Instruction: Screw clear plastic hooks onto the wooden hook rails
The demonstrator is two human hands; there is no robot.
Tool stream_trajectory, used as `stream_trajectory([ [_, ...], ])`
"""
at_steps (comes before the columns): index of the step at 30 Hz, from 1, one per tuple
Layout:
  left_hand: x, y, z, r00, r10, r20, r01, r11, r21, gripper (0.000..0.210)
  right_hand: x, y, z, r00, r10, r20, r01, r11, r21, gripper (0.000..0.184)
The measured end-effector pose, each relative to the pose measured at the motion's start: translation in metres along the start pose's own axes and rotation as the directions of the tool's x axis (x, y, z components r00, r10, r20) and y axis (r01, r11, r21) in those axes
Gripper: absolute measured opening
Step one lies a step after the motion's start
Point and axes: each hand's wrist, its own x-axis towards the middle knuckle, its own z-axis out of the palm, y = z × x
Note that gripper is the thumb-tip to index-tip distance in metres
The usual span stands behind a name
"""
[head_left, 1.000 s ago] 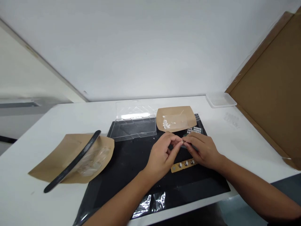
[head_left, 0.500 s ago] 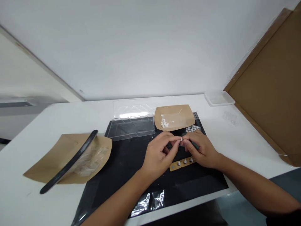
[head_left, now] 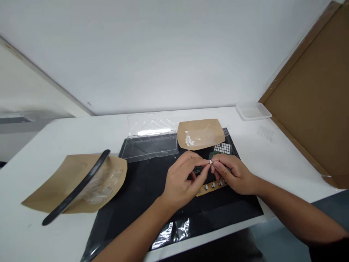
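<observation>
- White speck of a part (head_left: 210,161) sits pinched between left hand (head_left: 182,182) and right hand (head_left: 235,174), fingertips together on it.
- Tan strip (head_left: 212,187) lies below, on black mat (head_left: 141,189).

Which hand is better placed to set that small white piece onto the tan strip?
Right hand: it lies directly over the tan strip, pinching the white piece with the left hand.
</observation>
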Motion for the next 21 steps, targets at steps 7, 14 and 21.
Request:
stream_trajectory([
  [7,-0.001,0.002,0.0,1.0,0.001,-0.031,-0.001,1.0,0.009,0.013,0.0,0.0,-0.001,0.996,-0.089,-0.015,0.088,0.992,-0.09,0.029],
  [14,0.001,0.002,0.0,0.998,0.061,-0.019,-0.061,0.998,-0.007,0.017,-0.001,0.007,0.001,0.974,-0.226,-0.025,0.202,0.91,-0.363,0.02],
  [21,0.001,0.001,-0.002,0.996,0.084,0.003,-0.084,0.996,0.044,0.02,-0.001,0.009,0.003,0.932,-0.353,-0.084,0.23,0.753,-0.616,0.018],
])
